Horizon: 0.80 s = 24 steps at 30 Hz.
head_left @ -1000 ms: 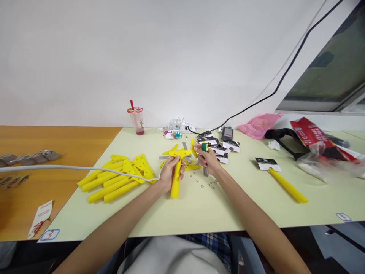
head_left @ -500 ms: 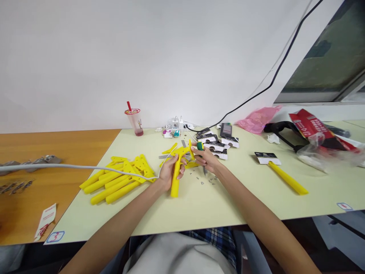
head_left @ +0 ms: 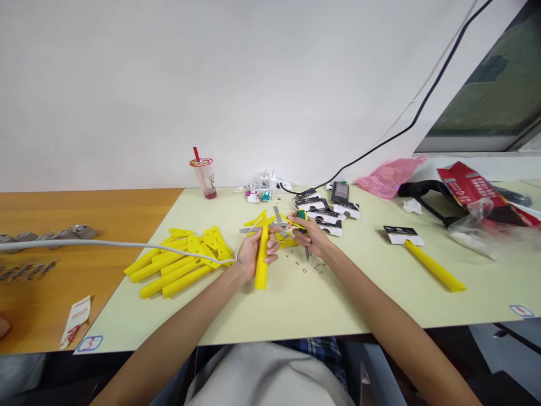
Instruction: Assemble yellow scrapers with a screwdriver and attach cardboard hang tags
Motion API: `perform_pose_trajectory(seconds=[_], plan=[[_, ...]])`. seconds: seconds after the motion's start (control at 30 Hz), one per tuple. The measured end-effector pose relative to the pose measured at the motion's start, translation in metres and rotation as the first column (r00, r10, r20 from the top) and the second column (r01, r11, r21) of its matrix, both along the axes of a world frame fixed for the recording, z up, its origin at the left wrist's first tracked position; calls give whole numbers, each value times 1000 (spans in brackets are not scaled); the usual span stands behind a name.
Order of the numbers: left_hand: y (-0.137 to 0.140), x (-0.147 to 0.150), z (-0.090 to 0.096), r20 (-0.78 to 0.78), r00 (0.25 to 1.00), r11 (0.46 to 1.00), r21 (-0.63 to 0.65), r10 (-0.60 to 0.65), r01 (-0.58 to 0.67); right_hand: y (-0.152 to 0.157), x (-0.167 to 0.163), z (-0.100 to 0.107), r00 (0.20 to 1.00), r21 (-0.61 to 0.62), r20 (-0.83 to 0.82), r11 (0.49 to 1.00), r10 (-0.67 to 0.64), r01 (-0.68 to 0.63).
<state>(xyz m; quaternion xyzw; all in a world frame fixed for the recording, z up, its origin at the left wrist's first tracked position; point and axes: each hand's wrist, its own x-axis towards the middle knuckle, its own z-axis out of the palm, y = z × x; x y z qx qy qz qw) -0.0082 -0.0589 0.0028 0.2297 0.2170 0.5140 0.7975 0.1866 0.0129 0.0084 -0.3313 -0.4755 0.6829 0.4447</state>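
My left hand is wrapped round a yellow plastic scraper handle, which stands nearly upright with its wide head away from me. In my right hand is a green-and-black screwdriver, its shaft pointing down. The same hand's fingertips pinch a thin yellow plate close to the handle's head. Beyond the hands lie flat grey metal strips and loose yellow pieces. Several small screws or metal bits are scattered below my right hand.
More yellow handles are piled at the left, crossed by a white cable. Black-and-white cards lie behind my right hand. A carded yellow handle rests at the right. At the back stand a cup and chargers.
My left hand has turned the handle so its head shows edge-on. The yellow plate in my right fingers has tilted flatter and come away from the head. The view has shifted slightly.
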Motion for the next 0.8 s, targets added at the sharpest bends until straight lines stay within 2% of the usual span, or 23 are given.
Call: perform_pose_trajectory(seconds=[0.17, 0.3, 0.4, 0.57, 0.73, 0.8], plan=[[0, -7, -2, 52, 980, 981, 26, -193, 192, -3, 3, 4, 996, 33, -89, 999, -6, 9], [5, -8, -5, 21, 966, 965, 35, -259, 258, -3, 1, 4, 987, 81, -113, 989, -114, 123], [9, -4, -8, -46, 977, 977, -47, -208, 206, 0, 2, 5, 967, 29, -135, 974, -217, 223], [11, 5, -11, -189, 970, 965, -240, -153, 105, 6, 7, 9, 954, -12, -144, 965, -263, 264], [12, 8, -9, -223, 967, 964, -258, -121, 61, 10, 9, 5, 973, 67, 55, 973, -222, 219], [12, 7, -9, -218, 972, 970, -241, -88, 34, 11, 11, 3, 978, 97, 87, 978, -192, 183]])
